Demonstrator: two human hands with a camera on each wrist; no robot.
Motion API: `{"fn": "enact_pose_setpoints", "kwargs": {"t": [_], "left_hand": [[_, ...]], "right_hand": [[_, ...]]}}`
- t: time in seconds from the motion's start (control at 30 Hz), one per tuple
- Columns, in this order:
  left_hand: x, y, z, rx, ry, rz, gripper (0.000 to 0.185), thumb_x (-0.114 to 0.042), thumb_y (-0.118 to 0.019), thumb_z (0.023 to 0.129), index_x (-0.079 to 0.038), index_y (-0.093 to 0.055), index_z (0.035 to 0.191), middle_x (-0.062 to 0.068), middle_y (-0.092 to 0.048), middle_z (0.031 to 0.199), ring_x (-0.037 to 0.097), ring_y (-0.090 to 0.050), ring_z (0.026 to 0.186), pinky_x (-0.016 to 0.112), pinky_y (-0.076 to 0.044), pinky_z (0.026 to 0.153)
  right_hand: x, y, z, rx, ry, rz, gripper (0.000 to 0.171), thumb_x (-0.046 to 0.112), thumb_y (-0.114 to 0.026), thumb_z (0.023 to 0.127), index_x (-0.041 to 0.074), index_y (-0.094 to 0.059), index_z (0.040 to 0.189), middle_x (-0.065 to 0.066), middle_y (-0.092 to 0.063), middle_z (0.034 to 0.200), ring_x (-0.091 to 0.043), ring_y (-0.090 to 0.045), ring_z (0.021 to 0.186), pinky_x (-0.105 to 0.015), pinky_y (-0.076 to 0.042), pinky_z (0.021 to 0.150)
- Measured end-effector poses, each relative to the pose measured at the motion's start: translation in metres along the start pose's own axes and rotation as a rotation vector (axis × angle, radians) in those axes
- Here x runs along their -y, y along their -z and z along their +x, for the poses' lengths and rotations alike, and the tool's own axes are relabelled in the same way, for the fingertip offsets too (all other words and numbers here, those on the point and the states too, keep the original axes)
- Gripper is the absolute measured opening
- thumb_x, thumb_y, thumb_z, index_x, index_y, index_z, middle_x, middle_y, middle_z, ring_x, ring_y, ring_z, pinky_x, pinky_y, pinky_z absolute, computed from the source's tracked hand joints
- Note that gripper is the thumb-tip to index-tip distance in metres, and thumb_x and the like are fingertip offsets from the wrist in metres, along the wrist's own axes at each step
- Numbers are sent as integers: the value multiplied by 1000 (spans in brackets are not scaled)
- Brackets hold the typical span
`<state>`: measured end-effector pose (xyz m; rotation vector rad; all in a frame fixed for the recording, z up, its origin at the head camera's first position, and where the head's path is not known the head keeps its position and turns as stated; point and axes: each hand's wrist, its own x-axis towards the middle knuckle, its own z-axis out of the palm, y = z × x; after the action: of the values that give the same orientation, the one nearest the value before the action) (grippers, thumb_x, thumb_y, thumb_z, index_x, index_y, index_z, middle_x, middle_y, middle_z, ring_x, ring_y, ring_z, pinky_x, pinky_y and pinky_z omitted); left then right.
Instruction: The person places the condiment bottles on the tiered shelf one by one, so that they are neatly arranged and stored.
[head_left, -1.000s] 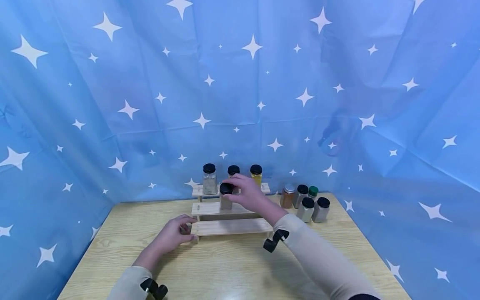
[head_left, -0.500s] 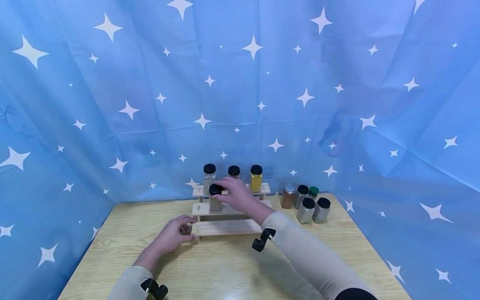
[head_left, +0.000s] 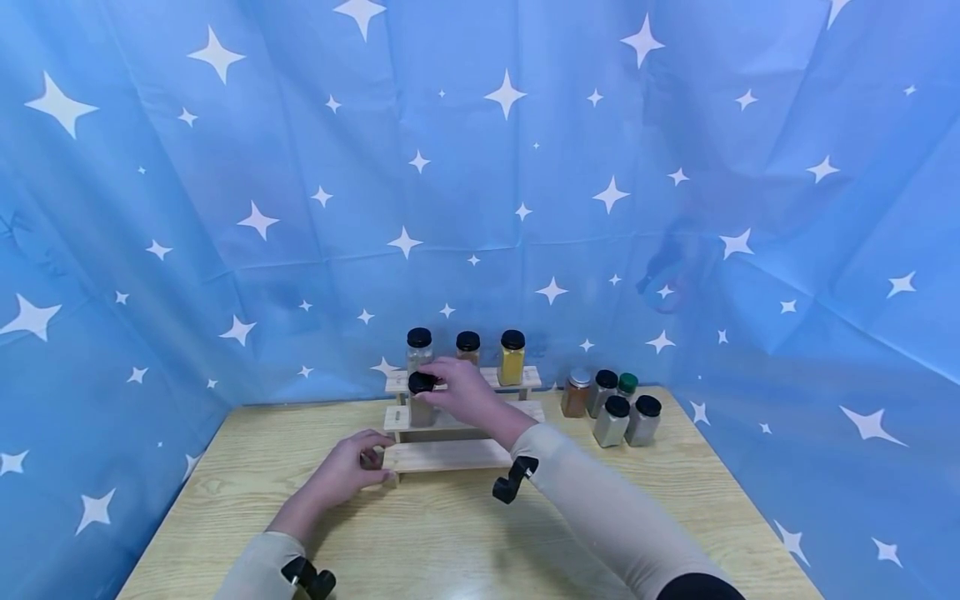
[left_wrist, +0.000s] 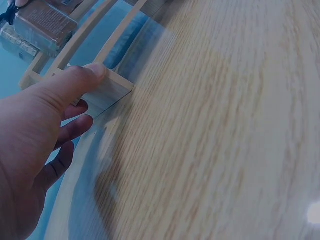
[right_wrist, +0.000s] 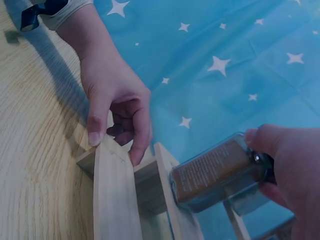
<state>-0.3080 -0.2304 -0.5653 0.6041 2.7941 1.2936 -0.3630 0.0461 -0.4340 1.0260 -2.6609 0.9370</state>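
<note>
My right hand (head_left: 471, 392) pinches the black lid of a square spice jar (head_left: 422, 412) at the left end of the middle step of a three-tier wooden rack (head_left: 450, 455). In the right wrist view this jar (right_wrist: 215, 175) holds brown powder, shows a printed label, and has its base right at the step. My left hand (head_left: 345, 471) grips the left end of the lowest step; the left wrist view shows its thumb (left_wrist: 95, 72) on the wood. On the top step stand a jar of pale contents (head_left: 419, 357), a brownish jar (head_left: 468, 343) and a yellow jar (head_left: 512, 367), all black-lidded.
Right of the rack, several jars stand grouped on the wooden table (head_left: 465, 542): a silver-lidded orange-brown one (head_left: 576, 396), a green-lidded one (head_left: 627, 384) and black-lidded ones, such as the front pale jar (head_left: 611, 423). A blue star-patterned curtain (head_left: 480, 208) closes off the back and sides.
My right hand has carried the brown-powder jar leftward along the middle step to its left end, uncovering the yellow jar behind. The left hand has stayed on the rack.
</note>
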Motion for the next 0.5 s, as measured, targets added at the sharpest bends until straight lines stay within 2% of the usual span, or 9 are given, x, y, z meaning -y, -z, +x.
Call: {"fn": "enact_pose_setpoints", "kwargs": {"t": [0.27,0.5], "left_hand": [[-2,-1,-1,5,0,-10,51,-24,-92,95,-9,-73,141,1,-69,130,17,-68,100,31,-60,81],[-2,0,-1,-1,-5,1,52,-23,-92,95,-9,-73,141,2,-69,131,17,-68,99,31,-60,81]], "right_hand": [[-4,-9,0,-10,-48,-12,53,31,-81,104,14,-68,152,-8,-68,146,-25,-71,126,-36,-62,97],[-5,-13,0,-32,-38,4,55,31,-82,104,15,-67,154,-7,-69,141,-25,-71,122,-36,-63,95]]}}
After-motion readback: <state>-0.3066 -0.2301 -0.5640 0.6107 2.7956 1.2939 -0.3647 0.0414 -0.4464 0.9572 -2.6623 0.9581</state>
